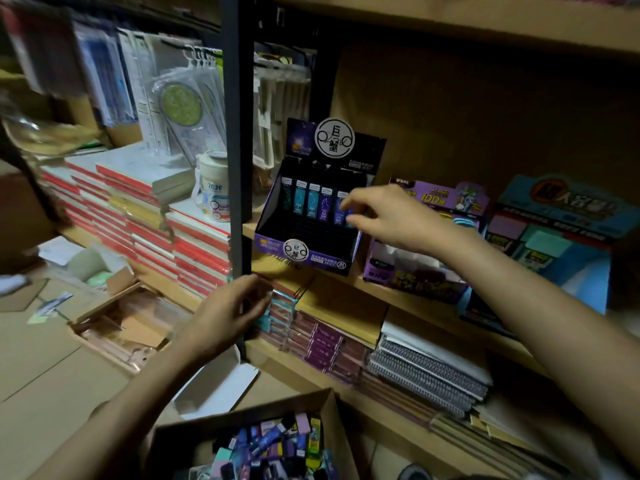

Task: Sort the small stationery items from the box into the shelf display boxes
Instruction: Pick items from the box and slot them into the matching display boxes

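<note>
**A:** While your brown cardboard box [334, 424] at the bottom edge of the view is heaped with small coloured stationery packs [273, 445], how far along are you?

**B:** Early, I'd judge. Your purple-and-black cardboard display box [311, 252] stands at the left end of the wooden shelf [391, 292], at its front edge and just beside the black metal upright [239, 168]. Only its back row of slim upright packs [313, 202] is in place. The slots nearer the front look dark and unfilled, and most of the heap is left to sort.

**A:** And your right hand?

**B:** Your right hand [391, 220] reaches over the display box's right corner. Thumb and forefinger seem to pinch a slim blue pack [341, 211] at the right end of that row, with the other fingers loosely spread. It's blurred, so the grip is my reading.

**A:** Your left?

**B:** Your left hand [232, 313] hovers by the upright below the shelf's left corner, well above the brown box. Its fingers are loosely curled and I see nothing in them.
</note>
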The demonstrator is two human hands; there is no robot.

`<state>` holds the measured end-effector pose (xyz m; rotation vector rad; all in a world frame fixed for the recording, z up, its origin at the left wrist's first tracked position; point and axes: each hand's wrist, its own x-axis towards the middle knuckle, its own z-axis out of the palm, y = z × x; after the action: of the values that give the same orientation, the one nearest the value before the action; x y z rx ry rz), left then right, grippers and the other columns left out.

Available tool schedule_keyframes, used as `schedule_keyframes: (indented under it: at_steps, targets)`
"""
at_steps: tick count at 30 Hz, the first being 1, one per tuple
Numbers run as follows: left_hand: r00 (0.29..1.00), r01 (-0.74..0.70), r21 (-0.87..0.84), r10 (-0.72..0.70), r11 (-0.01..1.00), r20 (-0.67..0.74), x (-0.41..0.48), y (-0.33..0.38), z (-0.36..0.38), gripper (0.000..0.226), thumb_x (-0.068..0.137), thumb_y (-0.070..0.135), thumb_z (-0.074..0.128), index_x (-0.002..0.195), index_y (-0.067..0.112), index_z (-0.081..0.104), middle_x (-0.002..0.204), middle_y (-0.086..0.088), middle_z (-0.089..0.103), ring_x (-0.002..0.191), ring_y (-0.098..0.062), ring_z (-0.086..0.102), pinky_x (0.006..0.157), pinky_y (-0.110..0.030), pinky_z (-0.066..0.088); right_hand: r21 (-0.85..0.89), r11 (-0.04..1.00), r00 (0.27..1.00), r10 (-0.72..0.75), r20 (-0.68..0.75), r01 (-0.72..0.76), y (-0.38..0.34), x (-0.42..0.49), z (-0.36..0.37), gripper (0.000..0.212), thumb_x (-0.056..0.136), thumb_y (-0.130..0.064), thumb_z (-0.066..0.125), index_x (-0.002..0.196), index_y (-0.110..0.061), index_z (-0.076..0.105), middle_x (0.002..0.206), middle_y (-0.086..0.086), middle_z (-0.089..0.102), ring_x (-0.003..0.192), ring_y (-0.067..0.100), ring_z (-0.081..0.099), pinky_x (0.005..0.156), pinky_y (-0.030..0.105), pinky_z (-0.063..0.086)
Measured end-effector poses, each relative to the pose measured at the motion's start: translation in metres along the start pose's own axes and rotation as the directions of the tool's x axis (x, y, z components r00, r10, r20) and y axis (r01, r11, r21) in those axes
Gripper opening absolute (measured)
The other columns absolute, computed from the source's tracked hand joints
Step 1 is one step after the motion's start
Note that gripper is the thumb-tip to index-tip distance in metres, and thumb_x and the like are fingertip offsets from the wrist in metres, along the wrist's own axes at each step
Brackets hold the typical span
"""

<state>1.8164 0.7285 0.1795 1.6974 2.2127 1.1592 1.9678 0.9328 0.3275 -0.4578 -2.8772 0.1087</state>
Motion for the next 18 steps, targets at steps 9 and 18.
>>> schedule_keyframes:
  at_steps: [9,18]
  targets:
    - [0.766,0.607,-0.076,-0.558,0.791,0.32,-0.144,-0.06,0.128,0.029,0.09,0.006,0.061,0.116,-0.005,0.056,0.107,-0.017,0.061,0.091,-0.02,0.057,0.077,-0.028,0.044,0.18,0.981,0.887,-0.024,0.461,-0.068,-0.035,-0.105,0.153,0.025,0.092,-0.027,0.056,0.113,-0.016,0.063,0.109,0.003,0.065,0.09,0.011,0.057,0.075,0.026,0.042]
    - [0.495,0.865,-0.062,-0.83,0.497,0.257,-0.271,-0.09,0.229,0.041,0.085,0.009,0.068,0.12,-0.006,0.053,0.12,-0.023,0.049,0.104,-0.031,0.054,0.086,-0.026,0.043,0.279,0.781,0.651,0.206,0.731,-0.56,-0.043,-0.219,0.354,0.023,0.094,-0.015,0.053,0.113,-0.003,0.06,0.113,0.014,0.062,0.103,0.026,0.058,0.073,0.027,0.039]
